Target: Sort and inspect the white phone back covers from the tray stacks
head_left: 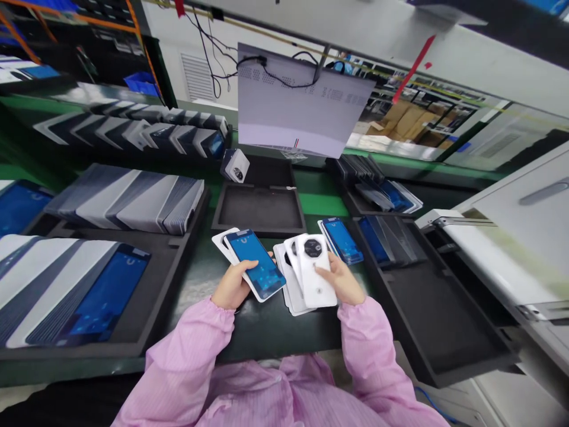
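My left hand (232,286) grips two stacked phone panels; the top one (256,264) shows its blue film side, and a white one peeks out behind it. My right hand (341,279) holds a fanned stack of white phone back covers (313,283), the top one showing a round black camera ring. A further blue-filmed panel (341,238) lies on the green table just beyond my right hand. Both arms wear pink sleeves.
Black foam trays surround the spot: an empty one (260,207) straight ahead, one (133,201) at left with rows of leaning covers, one (427,308) at right with a few panels. A white sheet (297,107) hangs above. A white machine (511,237) stands at right.
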`<state>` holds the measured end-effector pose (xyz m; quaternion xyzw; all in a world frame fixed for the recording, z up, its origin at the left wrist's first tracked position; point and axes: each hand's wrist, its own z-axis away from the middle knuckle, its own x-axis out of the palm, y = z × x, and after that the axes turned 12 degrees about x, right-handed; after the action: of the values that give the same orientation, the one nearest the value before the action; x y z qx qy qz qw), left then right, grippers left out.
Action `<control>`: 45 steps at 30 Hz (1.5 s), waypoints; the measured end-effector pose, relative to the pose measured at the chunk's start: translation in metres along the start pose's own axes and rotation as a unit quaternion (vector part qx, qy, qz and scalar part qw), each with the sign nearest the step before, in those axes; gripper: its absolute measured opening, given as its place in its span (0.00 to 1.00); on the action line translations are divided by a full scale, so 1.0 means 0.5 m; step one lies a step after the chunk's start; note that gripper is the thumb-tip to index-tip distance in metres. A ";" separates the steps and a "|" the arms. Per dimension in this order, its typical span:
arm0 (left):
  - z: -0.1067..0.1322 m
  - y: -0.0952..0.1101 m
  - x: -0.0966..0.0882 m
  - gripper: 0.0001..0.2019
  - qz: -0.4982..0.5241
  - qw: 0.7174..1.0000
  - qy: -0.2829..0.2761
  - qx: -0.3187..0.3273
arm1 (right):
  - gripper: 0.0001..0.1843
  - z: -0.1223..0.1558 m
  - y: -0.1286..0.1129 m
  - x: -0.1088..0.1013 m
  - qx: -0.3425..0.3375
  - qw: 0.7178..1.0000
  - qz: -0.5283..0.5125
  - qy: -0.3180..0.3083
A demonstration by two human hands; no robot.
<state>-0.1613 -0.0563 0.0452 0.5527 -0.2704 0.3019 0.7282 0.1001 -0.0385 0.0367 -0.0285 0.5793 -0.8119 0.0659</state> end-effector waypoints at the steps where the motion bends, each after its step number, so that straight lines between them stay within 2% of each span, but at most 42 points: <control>1: 0.000 0.000 0.000 0.16 0.009 1.000 -0.004 -0.010 | 0.26 -0.001 0.013 0.011 -0.013 0.999 0.040 0.013; 4: 0.000 -0.002 0.000 0.16 -0.001 1.000 0.007 -0.009 | 0.30 -0.009 0.052 0.045 -0.060 0.978 0.179 0.089; 8: 0.000 -0.008 -0.004 0.18 -0.048 0.998 0.028 0.017 | 0.32 -0.008 0.082 0.069 -0.112 0.916 0.327 0.201; 10: 0.001 -0.011 -0.006 0.20 -0.052 0.998 0.020 0.023 | 0.33 0.002 0.078 0.075 -0.145 0.890 0.361 0.238; 12: 0.004 -0.014 -0.006 0.22 -0.051 0.998 0.001 0.026 | 0.32 0.016 0.060 0.084 -0.186 0.877 0.355 0.266; 14: 0.007 -0.015 -0.005 0.23 -0.055 0.998 -0.017 0.029 | 0.28 0.030 0.033 0.098 -0.226 0.886 0.307 0.264; 16: 0.011 -0.017 -0.003 0.24 -0.060 0.997 -0.029 0.030 | 0.29 0.038 0.004 0.116 -0.224 0.922 0.246 0.198; 19: 0.013 -0.018 -0.001 0.26 -0.063 0.997 -0.038 0.027 | 0.33 0.031 -0.027 0.138 -0.115 0.977 0.179 0.024; 21: 0.013 -0.017 0.000 0.25 -0.057 0.997 -0.047 0.032 | 0.26 0.017 -0.036 0.138 -0.055 0.988 0.138 -0.041; 22: 0.012 -0.016 0.000 0.24 -0.051 0.997 -0.056 0.035 | 0.21 0.010 -0.039 0.134 -0.052 0.992 0.113 -0.034; 23: 0.011 -0.014 -0.001 0.22 -0.044 0.996 -0.070 0.034 | 0.17 0.003 -0.041 0.126 -0.070 0.994 0.086 -0.001; 25: 0.009 -0.008 -0.003 0.20 -0.024 0.993 -0.110 0.017 | 0.12 -0.008 -0.044 0.106 -0.145 0.984 0.034 0.102; 27: 0.007 -0.001 -0.007 0.19 -0.011 0.989 -0.146 -0.014 | 0.09 -0.014 -0.047 0.088 -0.224 0.962 -0.007 0.157; 30: 0.008 0.000 -0.011 0.16 -0.007 0.983 -0.163 -0.082 | 0.06 -0.016 -0.044 0.081 -0.291 0.952 -0.018 0.096; 33: 0.014 -0.013 -0.007 0.18 -0.011 0.979 -0.140 -0.151 | 0.08 -0.013 -0.027 0.099 -0.301 0.952 0.007 0.049; 36: 0.024 -0.035 0.002 0.22 -0.026 0.977 -0.126 -0.168 | 0.07 -0.012 -0.009 0.123 -0.314 0.946 0.079 0.007; 38: 0.030 -0.046 0.007 0.23 -0.042 0.973 -0.144 -0.176 | 0.13 -0.013 -0.003 0.131 -0.327 0.932 0.157 -0.026; 40: 0.032 -0.047 0.008 0.21 -0.056 0.971 -0.159 -0.169 | 0.16 -0.015 -0.005 0.127 -0.325 0.923 0.204 -0.033; 42: 0.029 -0.039 0.005 0.21 -0.059 0.976 -0.162 -0.131 | 0.17 -0.014 -0.012 0.113 -0.317 0.928 0.195 0.030; 45: 0.015 -0.015 -0.005 0.24 -0.043 0.988 -0.140 -0.056 | 0.12 0.002 -0.014 0.082 -0.284 0.923 0.168 0.200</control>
<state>-0.1580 -0.0655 0.0403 0.5585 -0.3624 0.1745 0.7255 0.0592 -0.0427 0.0421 0.2150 0.7827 -0.5794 0.0737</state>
